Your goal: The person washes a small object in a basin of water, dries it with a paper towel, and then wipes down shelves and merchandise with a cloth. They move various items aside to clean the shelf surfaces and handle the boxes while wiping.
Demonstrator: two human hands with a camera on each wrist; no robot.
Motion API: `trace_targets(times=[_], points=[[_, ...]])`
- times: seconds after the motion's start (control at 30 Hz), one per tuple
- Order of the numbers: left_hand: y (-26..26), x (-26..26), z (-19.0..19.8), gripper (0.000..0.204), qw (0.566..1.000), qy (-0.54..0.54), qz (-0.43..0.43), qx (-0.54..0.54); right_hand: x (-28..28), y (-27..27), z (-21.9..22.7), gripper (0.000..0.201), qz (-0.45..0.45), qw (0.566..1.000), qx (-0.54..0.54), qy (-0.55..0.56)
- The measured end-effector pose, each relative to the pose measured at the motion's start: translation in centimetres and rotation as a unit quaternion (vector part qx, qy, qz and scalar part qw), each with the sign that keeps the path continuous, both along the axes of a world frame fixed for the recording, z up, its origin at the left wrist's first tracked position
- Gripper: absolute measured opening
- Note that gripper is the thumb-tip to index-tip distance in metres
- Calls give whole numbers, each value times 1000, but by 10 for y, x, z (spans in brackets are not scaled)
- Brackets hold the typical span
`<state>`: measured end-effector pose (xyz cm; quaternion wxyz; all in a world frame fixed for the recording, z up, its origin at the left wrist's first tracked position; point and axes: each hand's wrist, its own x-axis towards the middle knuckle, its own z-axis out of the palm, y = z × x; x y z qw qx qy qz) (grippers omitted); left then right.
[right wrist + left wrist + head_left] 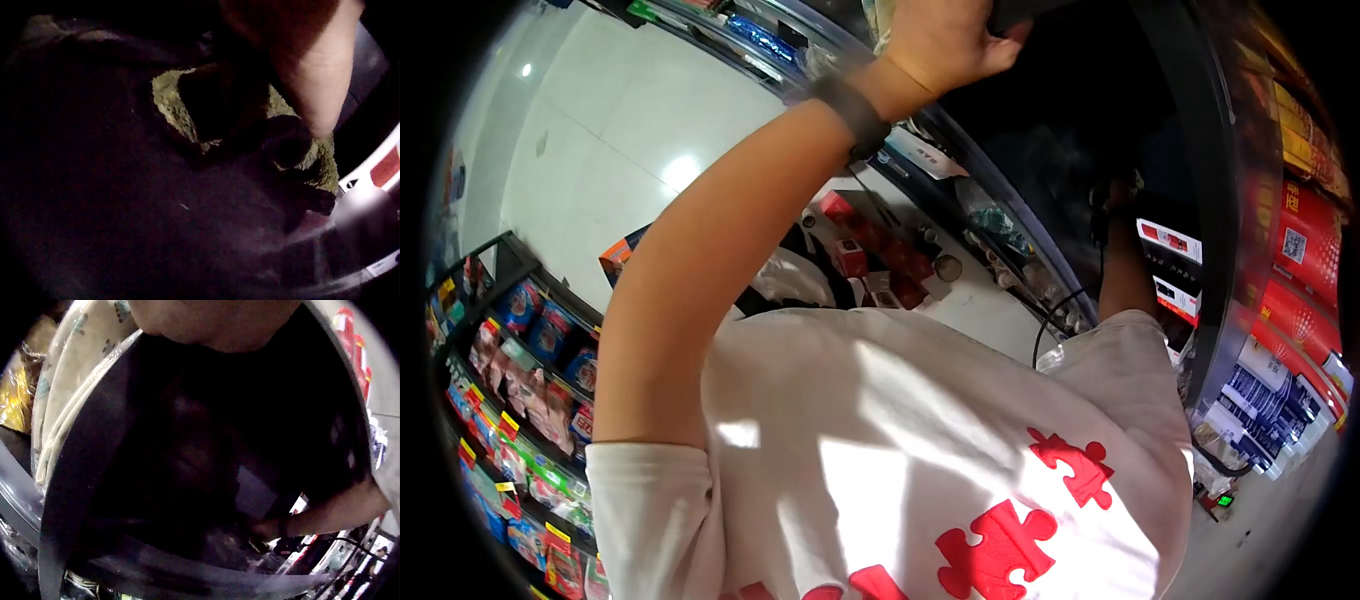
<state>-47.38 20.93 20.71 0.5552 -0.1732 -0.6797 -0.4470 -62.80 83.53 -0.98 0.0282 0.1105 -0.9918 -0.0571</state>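
Observation:
My left hand [955,40], with a dark band at the wrist, is raised at the top of the head view, fingers curled at the edge of a black shelf board [1060,110]. The frame cuts off part of that hand. In the left wrist view, its heel hangs over the board's dark surface [156,456]. Deep in the shadow, my right hand [1122,190] reaches low against the black surface. It holds a fuzzy yellow-green cloth [172,103], bunched under the thumb side in the right wrist view; most of the fingers are lost in darkness.
Red packages [1310,240] stand right of the board, and white-and-red boxes [1170,240] beside my right forearm. A clear shelf rail [1000,190] runs along the left. Red boxes [850,258] lie on the floor. Snack shelves [520,400] stand far left. A black cable [1050,320] hangs near my right sleeve.

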Motion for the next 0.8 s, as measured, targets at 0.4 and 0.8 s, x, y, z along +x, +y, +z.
trace_targets(times=[0.4,0.8], points=[[1,7,5,58,998,-62,-13,5,-11,-384,35,55,31,982,-175,-57],[0,2,3,59,999,-49,-5,-20,15,-381,90,54,10,984,-176,-22]])
